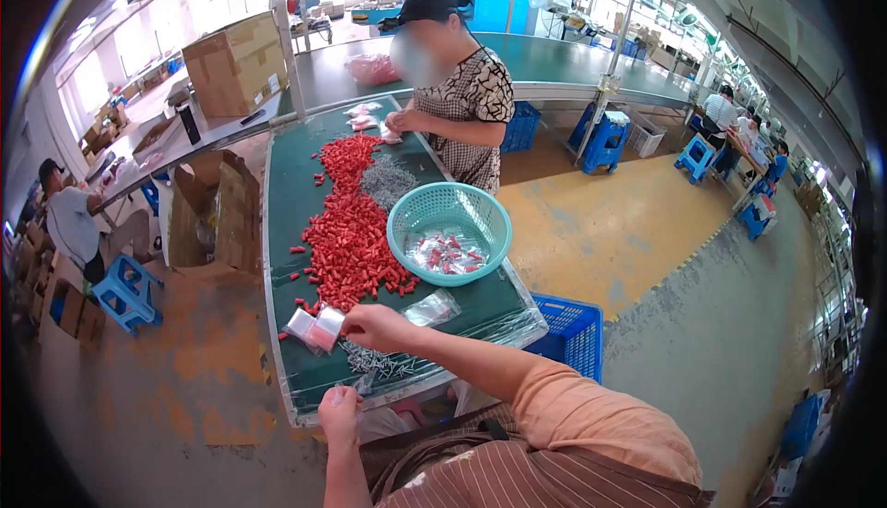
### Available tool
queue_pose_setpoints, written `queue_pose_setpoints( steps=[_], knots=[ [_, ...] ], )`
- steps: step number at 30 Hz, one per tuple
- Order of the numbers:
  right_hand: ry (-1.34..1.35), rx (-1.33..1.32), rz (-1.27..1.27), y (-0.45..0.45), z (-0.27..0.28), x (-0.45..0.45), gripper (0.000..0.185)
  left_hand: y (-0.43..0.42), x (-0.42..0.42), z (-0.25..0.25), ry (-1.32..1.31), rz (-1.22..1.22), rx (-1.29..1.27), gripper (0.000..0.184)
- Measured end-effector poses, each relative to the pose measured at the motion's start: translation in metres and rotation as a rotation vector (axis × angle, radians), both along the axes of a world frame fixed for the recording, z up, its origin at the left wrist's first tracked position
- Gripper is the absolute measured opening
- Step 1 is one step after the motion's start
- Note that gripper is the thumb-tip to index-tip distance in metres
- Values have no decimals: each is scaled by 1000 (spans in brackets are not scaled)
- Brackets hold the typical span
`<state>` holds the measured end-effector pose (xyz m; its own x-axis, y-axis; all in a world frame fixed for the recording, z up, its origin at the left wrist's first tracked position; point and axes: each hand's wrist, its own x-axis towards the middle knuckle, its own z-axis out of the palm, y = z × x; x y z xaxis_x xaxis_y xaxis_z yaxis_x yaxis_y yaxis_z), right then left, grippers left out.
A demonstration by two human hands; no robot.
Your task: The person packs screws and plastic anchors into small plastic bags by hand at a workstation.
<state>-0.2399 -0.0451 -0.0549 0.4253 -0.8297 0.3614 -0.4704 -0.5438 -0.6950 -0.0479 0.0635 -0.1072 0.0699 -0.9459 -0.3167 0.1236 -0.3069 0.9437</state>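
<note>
My right hand (377, 329) is closed, its fingertips pinched at the edge of a small stack of clear plastic bags (323, 331) with a pinkish tint. Lower down, at the front edge of the table, my left hand (340, 413) has its fingers pressed together beside a bit of clear plastic film (364, 383) that looks like a small bag. Between both hands lies a pile of metal screws (379, 360). A long heap of red plastic plugs (346, 249) runs up the table, and another clear bag (431, 308) rests right of my right hand.
A turquoise basket (504, 231) holding filled bags stands on the green table (286, 194). Across from me a co-worker (462, 92) handles small bags by a second screw pile (386, 182). A blue crate (582, 337) sits right of the table, a cardboard box (242, 217) left.
</note>
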Motion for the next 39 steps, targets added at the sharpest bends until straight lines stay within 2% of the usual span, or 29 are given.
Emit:
queue_pose_setpoints(
  steps=[1, 3, 6, 9, 13, 15, 17, 18, 19, 21, 22, 24, 28, 32, 34, 39],
  knots=[
    [-130, 39, 76, 18, 16, 1, 15, -1, -1, -3, -22, -21, -19, 9],
    [-212, 174, 214, 51, 33, 0, 16, -7, -9, -5, -61, -73, -72, 13],
    [-53, 33, 213, 73, 28, -6, 14, -5, -25, 9, 51, -63, -34, 20],
    [43, -115, 195, 80, 21, -15, 13, -3, -34, 18, 158, -92, -30, 14],
    [160, -183, 194, 86, 22, -26, 11, -2, -44, 24, 98, -150, 74, 13],
    [182, -218, 158, 92, 34, -28, 10, -12, -43, -23, 97, -271, -195, 22],
    [204, -193, 138, 90, 30, -31, 7, -6, -50, 0, 212, -225, -48, 32],
    [224, -255, 153, 87, 23, -34, 7, -1, -53, 10, 190, -203, -78, 33],
    [262, -261, 143, 89, 25, -38, 8, 2, -52, 28, 63, -279, -2, 27],
    [358, -172, 123, 92, 24, -41, 8, 0, -49, 19, 101, -290, 25, 25],
    [215, -114, 125, 94, 28, -43, 8, 0, -50, 16, 170, -276, 29, 21],
    [226, 12, 126, 96, 31, -46, 12, 3, -55, 17, 67, -228, 27, 14],
    [155, 12, 5, 102, 52, -50, 15, 10, -62, 37, -6, -148, -33, 9],
    [336, -46, 27, 103, 57, -41, 15, 9, -67, 38, -30, -174, -78, 11],
    [434, -106, 62, 100, 43, -40, 13, 8, -68, 34, -40, -189, -124, 12],
    [249, -88, 61, 103, 50, -41, 12, 7, -63, 31, -29, -198, -48, 14]
  ],
)
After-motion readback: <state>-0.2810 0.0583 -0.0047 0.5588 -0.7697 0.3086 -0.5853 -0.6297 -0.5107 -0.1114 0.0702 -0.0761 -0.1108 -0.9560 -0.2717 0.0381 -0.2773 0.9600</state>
